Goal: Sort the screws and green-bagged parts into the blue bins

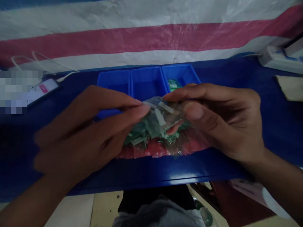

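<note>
Between my hands is a small clear plastic bag (155, 124) with a few pale, narrow pieces inside. My left hand (94, 126) pinches its upper left edge between thumb and fingertips. On the other side, my right hand (220, 119) grips the bag with thumb and forefinger. Below and behind it lies a red plastic bag (157, 151), spread on the table, with many green and clear small packets (138, 138) on it. My hands partly cover these packets. Just beyond stand blue bins (148, 80) in a row; the right-hand bin (183, 74) has green packets inside.
The blue table (236, 72) runs across the view, its near edge facing my lap. A phone (44, 90) with a white cable lies at the left. A white power strip (281, 60) and a beige piece (290, 86) are at the right. Striped sheeting (151, 37) hangs behind.
</note>
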Tool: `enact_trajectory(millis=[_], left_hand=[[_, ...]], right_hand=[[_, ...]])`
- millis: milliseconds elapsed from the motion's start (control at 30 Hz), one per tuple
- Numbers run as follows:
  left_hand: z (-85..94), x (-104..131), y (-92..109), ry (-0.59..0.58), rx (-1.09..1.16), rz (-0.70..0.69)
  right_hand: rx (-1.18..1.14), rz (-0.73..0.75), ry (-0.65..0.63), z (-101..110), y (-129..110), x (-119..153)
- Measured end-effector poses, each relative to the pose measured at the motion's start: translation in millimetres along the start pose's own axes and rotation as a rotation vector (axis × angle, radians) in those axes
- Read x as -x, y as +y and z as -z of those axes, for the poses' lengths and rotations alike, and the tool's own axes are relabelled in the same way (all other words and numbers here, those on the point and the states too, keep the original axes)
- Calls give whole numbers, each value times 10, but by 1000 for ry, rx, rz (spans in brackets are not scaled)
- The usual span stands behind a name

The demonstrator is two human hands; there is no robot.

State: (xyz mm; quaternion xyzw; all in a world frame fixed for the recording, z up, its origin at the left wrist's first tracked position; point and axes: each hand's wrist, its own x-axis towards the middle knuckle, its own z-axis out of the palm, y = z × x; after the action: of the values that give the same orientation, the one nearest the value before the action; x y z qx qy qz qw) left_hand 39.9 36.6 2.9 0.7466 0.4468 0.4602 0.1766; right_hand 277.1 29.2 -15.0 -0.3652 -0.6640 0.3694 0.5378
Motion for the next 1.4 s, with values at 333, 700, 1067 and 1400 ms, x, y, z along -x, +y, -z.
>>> enact_trajectory(millis=[333, 700, 1067, 1400], left_hand=[[-57, 53, -69, -74, -53, -66], [-74, 1, -170, 34, -63, -161], [-96, 14, -173, -55, 143, 70], [-72, -95, -259, -21, 198, 151]], right_hand=[[-59, 3, 36, -30, 97, -47], [-123, 22, -44, -41, 73, -40], [106, 110, -37, 36, 181, -81], [677, 100, -186, 884, 698, -519]])
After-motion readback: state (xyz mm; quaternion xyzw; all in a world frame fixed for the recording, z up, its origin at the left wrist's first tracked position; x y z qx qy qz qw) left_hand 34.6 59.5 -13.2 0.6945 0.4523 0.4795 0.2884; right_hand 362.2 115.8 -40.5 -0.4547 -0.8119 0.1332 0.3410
